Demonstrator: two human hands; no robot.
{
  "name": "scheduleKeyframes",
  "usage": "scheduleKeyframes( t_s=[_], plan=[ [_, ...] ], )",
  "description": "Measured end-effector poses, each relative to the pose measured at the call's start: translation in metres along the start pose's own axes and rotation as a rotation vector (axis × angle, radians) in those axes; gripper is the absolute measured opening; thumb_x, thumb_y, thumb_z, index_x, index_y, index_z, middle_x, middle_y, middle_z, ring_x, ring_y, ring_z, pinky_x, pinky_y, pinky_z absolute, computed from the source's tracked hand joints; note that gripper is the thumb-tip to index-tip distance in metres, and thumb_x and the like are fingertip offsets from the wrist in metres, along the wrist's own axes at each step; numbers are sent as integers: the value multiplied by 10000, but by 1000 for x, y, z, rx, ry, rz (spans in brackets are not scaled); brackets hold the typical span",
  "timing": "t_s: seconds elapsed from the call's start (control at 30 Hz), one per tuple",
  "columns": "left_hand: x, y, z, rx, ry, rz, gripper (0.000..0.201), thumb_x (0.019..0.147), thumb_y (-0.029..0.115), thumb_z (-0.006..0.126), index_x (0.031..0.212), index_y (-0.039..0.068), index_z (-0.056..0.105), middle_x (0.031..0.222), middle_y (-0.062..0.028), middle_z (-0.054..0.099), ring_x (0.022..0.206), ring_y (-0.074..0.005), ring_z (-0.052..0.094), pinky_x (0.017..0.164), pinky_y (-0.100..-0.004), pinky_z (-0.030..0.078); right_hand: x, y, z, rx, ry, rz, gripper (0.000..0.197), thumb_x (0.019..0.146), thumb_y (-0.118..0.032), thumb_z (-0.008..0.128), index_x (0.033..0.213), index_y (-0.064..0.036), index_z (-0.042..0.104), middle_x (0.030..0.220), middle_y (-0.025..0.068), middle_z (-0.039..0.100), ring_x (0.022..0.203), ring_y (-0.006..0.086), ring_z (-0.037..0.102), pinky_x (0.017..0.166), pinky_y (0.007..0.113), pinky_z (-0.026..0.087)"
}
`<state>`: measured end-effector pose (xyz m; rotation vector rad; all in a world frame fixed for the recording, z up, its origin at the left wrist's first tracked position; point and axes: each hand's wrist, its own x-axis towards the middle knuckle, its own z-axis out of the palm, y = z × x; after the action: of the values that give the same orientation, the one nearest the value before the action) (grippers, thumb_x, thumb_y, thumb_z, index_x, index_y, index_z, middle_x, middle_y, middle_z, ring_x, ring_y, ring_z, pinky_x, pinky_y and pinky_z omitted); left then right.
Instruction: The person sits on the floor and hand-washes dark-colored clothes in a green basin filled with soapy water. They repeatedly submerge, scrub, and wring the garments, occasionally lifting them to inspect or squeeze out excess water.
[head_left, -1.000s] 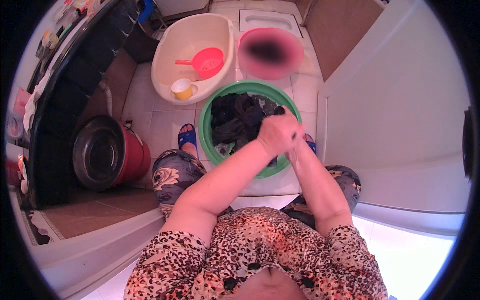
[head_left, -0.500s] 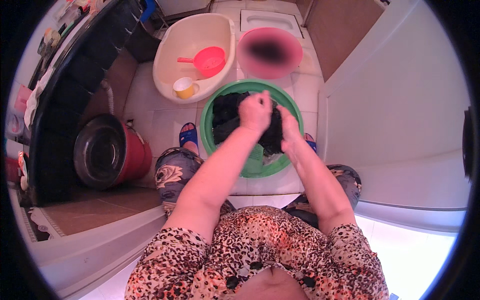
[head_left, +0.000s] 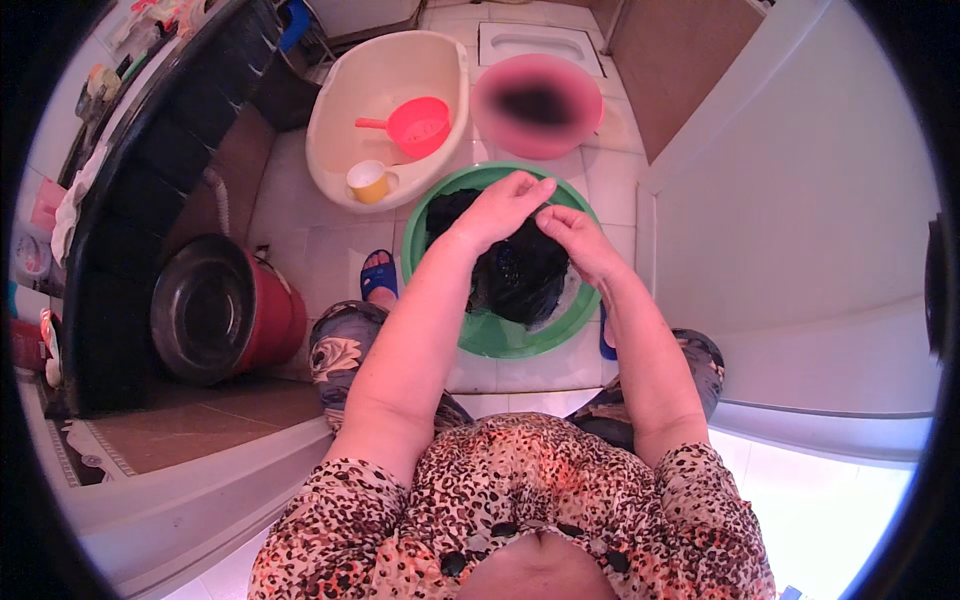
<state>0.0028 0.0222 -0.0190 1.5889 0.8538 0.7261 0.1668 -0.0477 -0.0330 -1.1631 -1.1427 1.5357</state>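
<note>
A round green basin point(head_left: 500, 343) stands on the floor between my feet, with wet dark cloth point(head_left: 520, 280) bunched in it and some suds at the right side. My left hand point(head_left: 503, 210) is closed on the cloth's far part, its fingers partly hidden beneath the hand. Close beside it, my right hand point(head_left: 585, 243) pinches the cloth between thumb and fingers. The fingertips of both hands nearly meet above the basin, and the cloth hangs down from them toward me.
Beyond the basin stand a cream baby bathtub point(head_left: 335, 105) holding a red dipper point(head_left: 420, 127) and a yellow cup point(head_left: 368, 182), and a pink basin point(head_left: 540, 148) with blurred dark contents. A red bucket point(head_left: 280, 318) with a dark basin point(head_left: 203, 308) is at left; a pale panel point(head_left: 790, 240) rises at right.
My hands have come together at the cloth's far part, the left shifting left. The cloth has spread nearer to me, covering the green ledge inside the basin that showed before.
</note>
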Motion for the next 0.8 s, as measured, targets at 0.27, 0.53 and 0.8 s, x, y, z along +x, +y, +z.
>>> scheduleKeyframes(
  t_s=[0.27, 0.53, 0.8],
  plan=[
    [-15, -26, 4, -159, -188, -300, 597, 959, 540, 489, 670, 34, 623, 647, -22, 571, 608, -128, 508, 617, -280, 420, -14, -41, -37, 495, 291, -56, 207, 890, -302, 642, 897, -97, 624, 756, 47, 607, 687, 172, 603, 557, 324, 521],
    [-11, -9, 1, -857, 258, -75, 226, 894, 214, 662, 797, 35, 563, 748, -106, 638, 608, -219, 633, 582, -348, 549, -7, -35, -51, 116, 247, 99, 213, 905, -286, 639, 925, -75, 638, 823, 47, 659, 719, 149, 627, 686, 307, 521],
    [-38, 31, 92, 211, 271, 354, 301, 821, 177, 682, 989, -47, 573, 823, -231, 614, 792, -315, 638, 693, -373, 495, 15, 47, -29, 790, 155, 14, 257, 978, -308, 513, 980, -65, 594, 803, 44, 597, 758, 172, 587, 691, 312, 485]
  ],
)
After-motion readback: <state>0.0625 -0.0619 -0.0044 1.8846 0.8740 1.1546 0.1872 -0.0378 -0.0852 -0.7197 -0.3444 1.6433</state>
